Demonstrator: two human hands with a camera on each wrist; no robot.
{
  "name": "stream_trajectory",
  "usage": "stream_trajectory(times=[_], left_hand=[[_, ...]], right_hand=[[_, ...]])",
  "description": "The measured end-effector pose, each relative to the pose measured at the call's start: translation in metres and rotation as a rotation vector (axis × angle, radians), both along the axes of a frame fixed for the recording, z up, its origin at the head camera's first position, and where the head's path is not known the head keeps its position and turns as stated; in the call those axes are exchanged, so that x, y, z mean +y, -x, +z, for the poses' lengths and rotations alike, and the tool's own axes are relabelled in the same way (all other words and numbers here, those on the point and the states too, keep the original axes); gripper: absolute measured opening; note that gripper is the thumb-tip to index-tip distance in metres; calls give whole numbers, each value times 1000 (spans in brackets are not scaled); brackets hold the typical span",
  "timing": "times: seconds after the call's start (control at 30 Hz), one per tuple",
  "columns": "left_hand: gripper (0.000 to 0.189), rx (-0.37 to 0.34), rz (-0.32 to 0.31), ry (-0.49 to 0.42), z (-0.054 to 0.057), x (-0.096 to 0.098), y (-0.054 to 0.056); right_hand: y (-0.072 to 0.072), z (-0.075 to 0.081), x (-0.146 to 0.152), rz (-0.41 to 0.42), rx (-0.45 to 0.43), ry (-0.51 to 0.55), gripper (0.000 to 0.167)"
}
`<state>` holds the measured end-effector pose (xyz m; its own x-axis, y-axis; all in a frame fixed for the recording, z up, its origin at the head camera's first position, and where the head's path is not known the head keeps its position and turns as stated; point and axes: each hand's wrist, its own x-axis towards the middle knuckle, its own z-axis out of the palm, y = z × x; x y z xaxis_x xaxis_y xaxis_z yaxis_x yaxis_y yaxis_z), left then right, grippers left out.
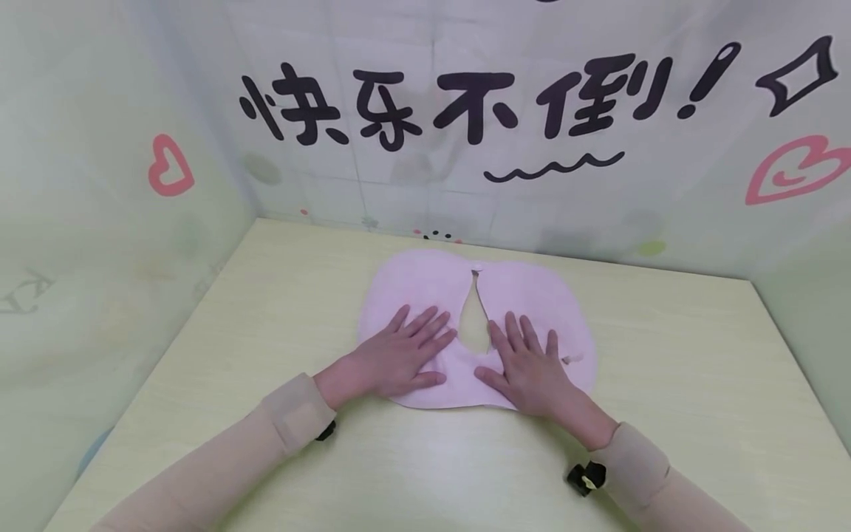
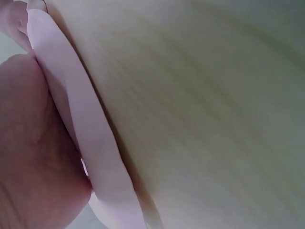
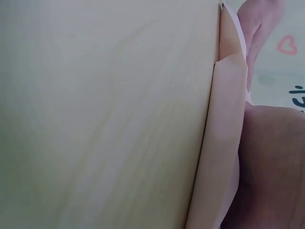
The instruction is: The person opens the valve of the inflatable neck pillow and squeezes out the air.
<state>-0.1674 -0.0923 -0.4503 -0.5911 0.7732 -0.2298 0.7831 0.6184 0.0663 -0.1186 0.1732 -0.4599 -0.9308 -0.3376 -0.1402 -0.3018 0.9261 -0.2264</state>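
Observation:
A pale pink cloth bib (image 1: 425, 284) lies flat on the table, with a teardrop neck opening in its middle. Its two ends meet at a small fastening (image 1: 476, 267) at the far edge. On the bib's left half rests my left hand (image 1: 399, 355), fingers straight and spread. My right hand (image 1: 528, 369) lies spread on the other half, its fingertips beside the opening. A small pale tab or mark (image 1: 568, 360) shows right of that hand. Both wrist views catch the bib's near edge (image 2: 95, 124) standing slightly off the table, under the heel of each hand (image 3: 271, 162).
The light wood-patterned table (image 1: 685, 384) carries the bib near its back edge. A printed cloth wall (image 1: 412, 177) with black characters stands right behind, and more cloth walls close off the left and right sides. Small black devices (image 1: 586, 479) sit under my wrists.

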Motion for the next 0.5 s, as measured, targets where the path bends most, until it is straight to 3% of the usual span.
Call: stream_trajectory(times=[0.27, 0.5], left_hand=[[76, 82, 0, 93, 0, 3, -5], [76, 97, -5, 151, 4, 4, -7]], right_hand=[[0, -3, -1, -12, -28, -7, 85], [-1, -6, -2, -12, -4, -22, 86]])
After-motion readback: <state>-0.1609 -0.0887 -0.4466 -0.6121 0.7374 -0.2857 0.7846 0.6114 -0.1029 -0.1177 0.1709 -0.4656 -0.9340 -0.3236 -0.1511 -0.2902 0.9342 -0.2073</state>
